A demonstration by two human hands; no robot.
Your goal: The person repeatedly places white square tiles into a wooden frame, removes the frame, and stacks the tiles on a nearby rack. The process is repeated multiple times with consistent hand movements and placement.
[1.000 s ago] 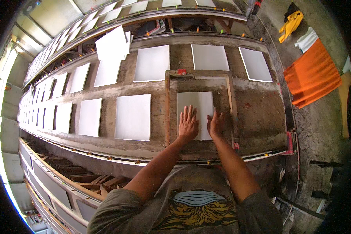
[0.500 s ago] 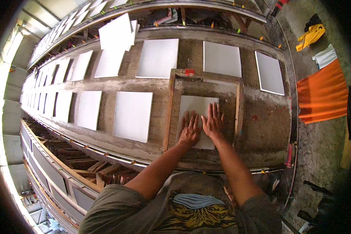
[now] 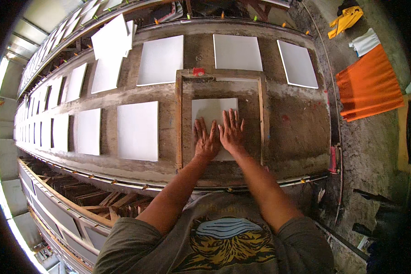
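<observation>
My left hand [image 3: 206, 142] lies flat, fingers spread, on the left part of a white rectangular sheet [image 3: 214, 106]. Beside it, my right hand [image 3: 232, 133] rests palm down on the right part, fingers stretched out and thumb near the left hand. Neither hand grips anything. Around the sheet, apart from its edges, sits a wooden frame [image 3: 179, 118] with a red piece [image 3: 198, 71] at its far left corner. The sheet looks greyer than those outside; whether a mesh covers it, I cannot tell. My forearms hide its near edge in part.
Two rows of white sheets [image 3: 138, 131] run leftward along the long brown table [image 3: 297, 146]. Loose white sheets [image 3: 108, 36] overlap at the far left. Small clips line the table's edge rail [image 3: 123, 182]. Orange cloth [image 3: 370, 84] and yellow cloth [image 3: 346, 21] lie to the right.
The whole view has shifted, so the table sits further left and higher in the picture. Both hands have slid slightly nearer to me on the sheet, and the left one is less blurred.
</observation>
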